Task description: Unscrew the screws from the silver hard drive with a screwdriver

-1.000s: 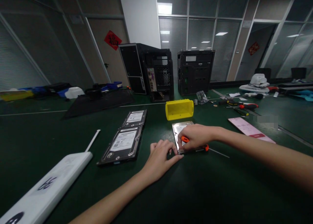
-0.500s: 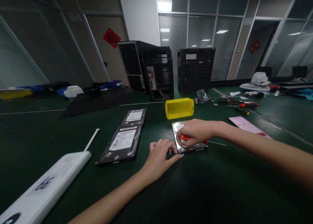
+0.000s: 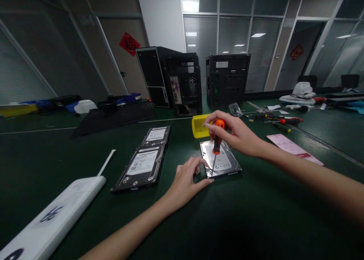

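A silver hard drive (image 3: 229,162) lies flat on the dark green table. My left hand (image 3: 186,179) grips its near left corner, with the index finger on the left edge and the thumb at the front edge. In my right hand (image 3: 240,135) is a screwdriver (image 3: 217,140) with an orange and black handle, held nearly upright between thumb and fingers. The shaft slants down to the drive's near left corner, close to my left thumb. Whether the tip sits in a screw is too small to tell.
Left of my hands lie two more hard drives (image 3: 143,165). A yellow bin (image 3: 199,127) stands behind the silver drive. Farther back are two computer cases (image 3: 227,80). To the right are a pink phone-like slab (image 3: 294,148) and several hand tools; a white device (image 3: 57,214) sits front left.
My right hand has risen off the drive and turned the screwdriver from lying sideways to nearly upright, shaft down at the near left corner. My left hand stays at that corner.
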### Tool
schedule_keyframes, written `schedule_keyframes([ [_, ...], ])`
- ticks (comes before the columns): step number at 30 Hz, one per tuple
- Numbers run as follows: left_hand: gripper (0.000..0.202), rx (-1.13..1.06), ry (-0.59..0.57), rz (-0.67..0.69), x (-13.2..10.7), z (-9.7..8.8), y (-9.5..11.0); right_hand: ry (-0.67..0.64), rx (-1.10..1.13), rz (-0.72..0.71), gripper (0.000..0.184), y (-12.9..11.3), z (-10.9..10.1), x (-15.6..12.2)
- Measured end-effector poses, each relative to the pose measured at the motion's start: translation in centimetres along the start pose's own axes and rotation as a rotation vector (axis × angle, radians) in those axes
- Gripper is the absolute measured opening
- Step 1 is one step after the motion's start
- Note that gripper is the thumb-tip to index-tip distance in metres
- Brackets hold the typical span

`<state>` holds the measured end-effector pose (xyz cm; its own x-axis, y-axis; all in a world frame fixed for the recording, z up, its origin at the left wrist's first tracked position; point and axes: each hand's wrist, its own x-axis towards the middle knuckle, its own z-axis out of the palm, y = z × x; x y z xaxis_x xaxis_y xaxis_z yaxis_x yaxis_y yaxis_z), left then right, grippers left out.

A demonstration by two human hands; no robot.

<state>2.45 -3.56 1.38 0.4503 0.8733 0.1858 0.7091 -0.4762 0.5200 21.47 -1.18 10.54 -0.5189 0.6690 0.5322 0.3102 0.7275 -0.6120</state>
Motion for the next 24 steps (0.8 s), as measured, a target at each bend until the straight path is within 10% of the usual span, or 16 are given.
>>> schedule_keyframes([
  [11,0.026,-0.019,-0.04,-0.008,0.0,-0.4,0.5,0.06,-0.014,-0.102,0.023,0.0,0.2,0.4],
  [24,0.025,-0.032,-0.037,-0.009,0.1,-0.3,0.4,-0.373,-0.195,0.002,0.019,-2.1,-3.2,1.6],
])
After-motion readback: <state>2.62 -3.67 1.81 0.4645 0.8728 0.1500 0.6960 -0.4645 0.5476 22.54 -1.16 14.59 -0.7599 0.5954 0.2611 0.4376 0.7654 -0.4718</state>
